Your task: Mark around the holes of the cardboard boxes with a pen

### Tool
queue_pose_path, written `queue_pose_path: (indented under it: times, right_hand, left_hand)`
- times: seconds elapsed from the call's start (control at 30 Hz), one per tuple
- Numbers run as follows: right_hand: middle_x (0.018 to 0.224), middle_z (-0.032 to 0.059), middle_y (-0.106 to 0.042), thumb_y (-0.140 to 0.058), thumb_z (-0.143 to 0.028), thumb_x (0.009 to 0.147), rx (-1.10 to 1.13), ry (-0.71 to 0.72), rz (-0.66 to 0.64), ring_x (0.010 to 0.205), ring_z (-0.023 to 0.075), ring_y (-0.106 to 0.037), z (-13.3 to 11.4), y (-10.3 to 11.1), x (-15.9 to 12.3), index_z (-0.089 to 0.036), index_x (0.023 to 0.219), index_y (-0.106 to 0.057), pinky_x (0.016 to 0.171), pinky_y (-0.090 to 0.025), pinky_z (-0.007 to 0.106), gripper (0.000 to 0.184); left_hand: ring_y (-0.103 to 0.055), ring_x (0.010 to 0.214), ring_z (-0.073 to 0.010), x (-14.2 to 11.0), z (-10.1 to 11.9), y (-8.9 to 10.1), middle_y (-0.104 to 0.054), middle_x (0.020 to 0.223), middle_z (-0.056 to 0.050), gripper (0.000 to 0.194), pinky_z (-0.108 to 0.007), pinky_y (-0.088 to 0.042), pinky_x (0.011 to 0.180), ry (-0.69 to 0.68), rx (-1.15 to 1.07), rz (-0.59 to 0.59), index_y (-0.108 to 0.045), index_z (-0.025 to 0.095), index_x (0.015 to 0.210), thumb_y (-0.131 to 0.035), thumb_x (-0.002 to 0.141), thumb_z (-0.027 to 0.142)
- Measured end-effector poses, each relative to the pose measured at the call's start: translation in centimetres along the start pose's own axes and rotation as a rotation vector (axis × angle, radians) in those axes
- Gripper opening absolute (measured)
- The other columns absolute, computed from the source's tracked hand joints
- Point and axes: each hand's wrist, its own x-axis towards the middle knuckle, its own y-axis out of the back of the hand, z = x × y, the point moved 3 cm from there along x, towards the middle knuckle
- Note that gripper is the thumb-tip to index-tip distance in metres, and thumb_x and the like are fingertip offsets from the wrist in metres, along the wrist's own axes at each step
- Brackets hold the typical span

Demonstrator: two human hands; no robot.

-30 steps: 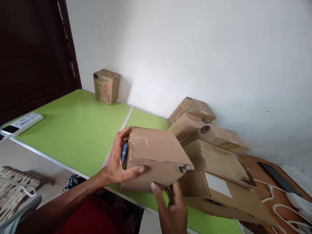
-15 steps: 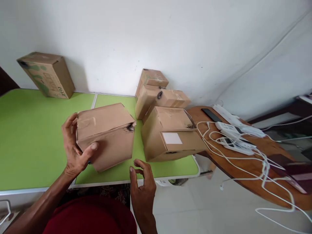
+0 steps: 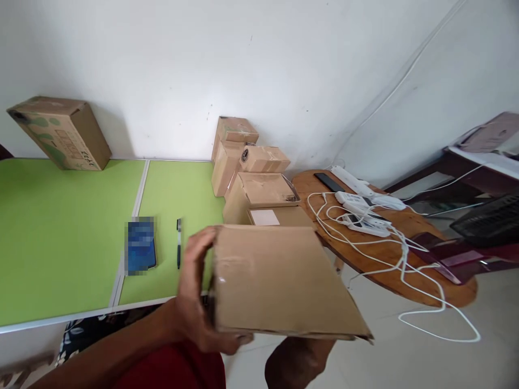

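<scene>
A brown cardboard box [image 3: 279,275] is raised over the table's front edge, its large plain face tilted up toward me. My left hand [image 3: 198,297] is closed around its left side, fingers over the upper edge and thumb along the lower one. Beneath the box's lower right part, my right hand [image 3: 300,359] bears against it; its fingers are hidden behind the cardboard. Left of the box, a pen [image 3: 179,244] and a blue-screened phone [image 3: 140,246], partly blurred out, lie on the green table [image 3: 73,232].
Several cardboard boxes [image 3: 265,189] stand grouped behind the held one. Another printed carton [image 3: 67,135] stands against the wall at the far left. On the right, a wooden table [image 3: 365,270] carries white power strips [image 3: 360,208], tangled cables and a black phone [image 3: 329,182].
The box has moved right and up off the table and turned, uncovering the pen and phone. My right hand has gone from beside the box to beneath it. The view has shifted slightly.
</scene>
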Motion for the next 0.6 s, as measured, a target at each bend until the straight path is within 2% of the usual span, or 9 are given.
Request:
queue_pose_path:
  times: [0.07,0.13,0.2,0.27,0.33,0.43,0.5,0.6]
  right_hand:
    - [0.157,0.0278,-0.057,-0.043,-0.074,0.109,-0.087,-0.031,-0.015,0.155,0.0502,-0.044,0.5,1.0,0.2,-0.014,0.157,-0.059,0.120,-0.042,0.069,0.078]
    - [0.159,0.0267,-0.056,-0.043,-0.067,0.112,-0.119,-0.110,-0.008,0.161,0.0482,-0.038,1.2,1.5,1.0,-0.015,0.162,-0.054,0.122,-0.041,0.067,0.073]
    - [0.151,0.0262,-0.061,-0.042,-0.070,0.111,-0.134,-0.178,0.016,0.153,0.0478,-0.046,1.9,1.5,2.2,-0.016,0.159,-0.055,0.117,-0.045,0.065,0.073]
    - [0.138,0.0261,-0.065,-0.042,-0.076,0.107,-0.148,-0.221,0.042,0.134,0.0478,-0.058,2.5,1.1,3.5,-0.016,0.148,-0.060,0.107,-0.049,0.065,0.075]
    - [0.129,0.0250,-0.066,-0.041,-0.079,0.106,-0.154,-0.235,0.049,0.119,0.0453,-0.061,3.1,0.5,4.6,-0.016,0.139,-0.062,0.102,-0.048,0.064,0.074]
    - [0.126,0.0221,-0.066,-0.041,-0.078,0.106,-0.140,-0.213,0.027,0.117,0.0426,-0.060,3.6,-0.1,5.4,-0.018,0.137,-0.063,0.102,-0.048,0.061,0.071]
    - [0.129,0.0226,-0.065,-0.043,-0.078,0.106,-0.131,-0.195,0.009,0.121,0.0424,-0.061,3.6,-0.3,5.3,-0.017,0.139,-0.062,0.104,-0.049,0.059,0.072]
    - [0.149,0.0286,-0.057,-0.044,-0.078,0.106,-0.110,-0.168,-0.020,0.139,0.0453,-0.055,3.5,-0.6,4.0,-0.011,0.153,-0.054,0.112,-0.048,0.060,0.082]
  left_hand:
    - [-0.051,0.151,-0.0522,0.0,-1.1,-3.7,-0.044,0.161,-0.022,0.130,-0.071,-0.047,0.124,-0.191,-0.059,-0.117,-0.023,0.028,0.175,-0.085,0.072,0.076]
    - [-0.052,0.150,-0.0513,0.3,-2.2,-6.8,-0.045,0.158,-0.022,0.136,-0.070,-0.049,0.123,-0.292,-0.095,-0.177,-0.017,0.029,0.176,-0.090,0.070,0.072]
    - [-0.049,0.153,-0.0526,0.6,-3.4,-9.3,-0.040,0.161,-0.024,0.142,-0.070,-0.048,0.125,-0.329,-0.099,-0.212,-0.011,0.029,0.176,-0.092,0.069,0.074]
    - [-0.042,0.158,-0.0556,0.4,-4.4,-10.9,-0.030,0.167,-0.027,0.144,-0.072,-0.047,0.125,-0.379,-0.057,-0.221,-0.010,0.026,0.177,-0.091,0.070,0.078]
    - [-0.038,0.162,-0.0577,-0.1,-5.3,-11.7,-0.022,0.173,-0.029,0.143,-0.075,-0.047,0.125,-0.417,0.014,-0.237,-0.009,0.025,0.179,-0.088,0.073,0.080]
    - [-0.038,0.164,-0.0573,-1.0,-6.3,-11.3,-0.025,0.177,-0.032,0.141,-0.076,-0.045,0.127,-0.441,0.148,-0.247,-0.006,0.020,0.181,-0.083,0.079,0.082]
    - [-0.040,0.164,-0.0547,-1.8,-6.7,-10.4,-0.035,0.175,-0.033,0.138,-0.072,-0.042,0.130,-0.466,0.248,-0.226,-0.009,0.015,0.181,-0.079,0.083,0.083]
    - [-0.042,0.165,-0.0508,-3.3,-7.2,-9.2,-0.043,0.173,-0.032,0.134,-0.067,-0.041,0.133,-0.468,0.347,-0.225,-0.012,0.012,0.181,-0.076,0.087,0.083]
